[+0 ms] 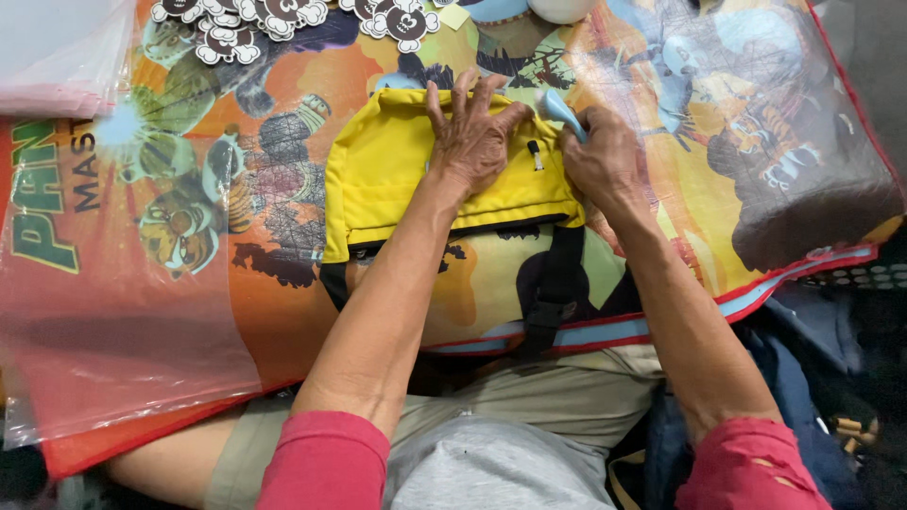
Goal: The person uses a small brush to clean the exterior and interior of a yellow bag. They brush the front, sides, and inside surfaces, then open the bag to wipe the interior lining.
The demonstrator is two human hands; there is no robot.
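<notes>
Pressing flat on the yellow bag [397, 175] mid-table, the left hand [472, 137] spreads open, while the right hand [605, 156] closes its grip on a pale blue tool [563, 111]. Soft, light fabric likely shifts; best held by its black-edged seam.

Small sewing or bag-making workshop: worktop [189, 312] under printed cartoon sheet, yellow fabric bag [397, 170] mid-assembly, cut-out patches [274, 19] heaped, clear plastic sleeves [57, 47] stacked.
</notes>
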